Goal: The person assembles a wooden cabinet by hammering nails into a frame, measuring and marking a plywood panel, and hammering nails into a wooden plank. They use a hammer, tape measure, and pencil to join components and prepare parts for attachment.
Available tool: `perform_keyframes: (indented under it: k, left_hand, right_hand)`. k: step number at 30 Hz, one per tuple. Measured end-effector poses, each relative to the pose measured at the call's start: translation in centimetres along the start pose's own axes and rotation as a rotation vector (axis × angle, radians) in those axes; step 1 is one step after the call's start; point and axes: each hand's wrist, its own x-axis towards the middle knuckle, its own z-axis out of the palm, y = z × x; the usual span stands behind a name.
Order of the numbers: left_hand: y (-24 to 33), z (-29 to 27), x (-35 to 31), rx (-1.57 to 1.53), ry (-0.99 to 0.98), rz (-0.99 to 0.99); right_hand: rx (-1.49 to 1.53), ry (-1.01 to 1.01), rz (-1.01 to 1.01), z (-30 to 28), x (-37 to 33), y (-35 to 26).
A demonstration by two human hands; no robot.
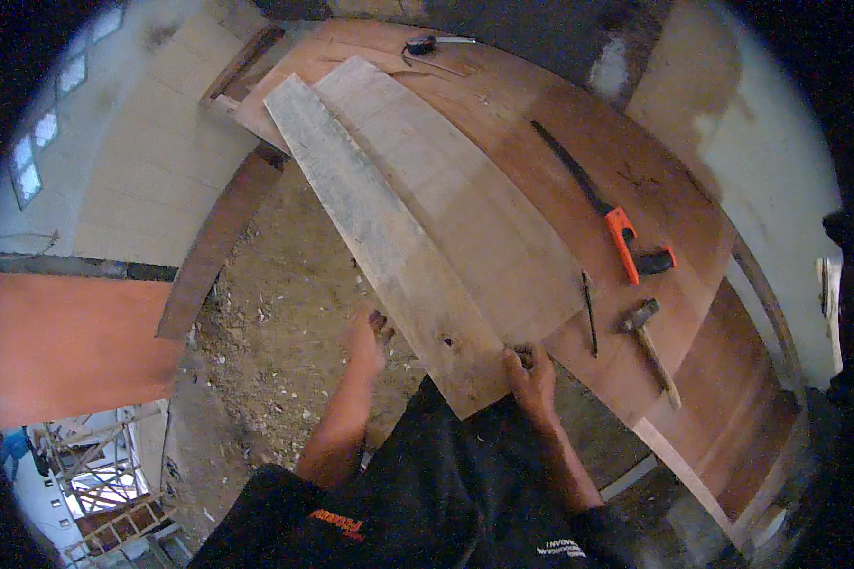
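Note:
A long narrow wooden board, grey and weathered at its far half, slants from the far left down to my lap. My right hand is closed on its near right edge, fingers curled at the board. Beside its left edge is my left hand, smeared by motion; whether it touches the board I cannot tell. Under and to the right of the board lies a wider pale plywood piece. Both rest partly on a large reddish plywood sheet.
On the reddish sheet lie an orange-handled handsaw, a hammer with a wooden handle, a thin dark pencil-like rod and a tape measure. Debris-strewn ground shows below at left. Wooden scaffolding stands lower left.

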Motion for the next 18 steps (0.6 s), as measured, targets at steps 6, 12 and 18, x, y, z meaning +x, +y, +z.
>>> perform_keyframes:
  k: [6, 12, 18]
  left_hand:
    - [-2.3, 1.7, -3.1, -0.002, -0.234, -0.02]
    - [-3.8, 1.6, -0.5, -0.006, -0.271, 0.01]
    - [-4.3, 2.6, -0.2, -0.063, -0.332, -0.042]
  right_hand:
    - [0.018, 0.07, 0.002, 0.7, -2.7, 1.8]
    - [0.057, -0.033, 0.139, -0.5, -2.7, 5.9]
    - [0.047, -0.118, -0.056, -1.6, -2.1, 7.6]
